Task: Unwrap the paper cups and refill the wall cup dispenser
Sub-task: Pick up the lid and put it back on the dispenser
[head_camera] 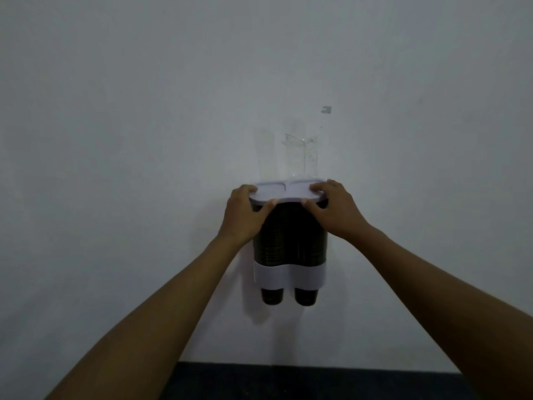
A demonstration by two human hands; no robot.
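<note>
Dark paper cups fill the wall cup dispenser; two stick out below its white band. Left hand and right hand pinch the white lid on top, thumbs under its edge. No readable writing.

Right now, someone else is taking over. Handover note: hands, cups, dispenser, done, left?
Left hand: grips the left end of the lid.
Right hand: grips its right end.
Lid sits on top of the wall dispenser.
Both tubes show dark cup stacks; one cup pokes out below each.
Done: dispenser looks filled.
Left: confirm the lid is seated, let go. Clear wrap hangs above on the wall; no loose cups in view.
</note>
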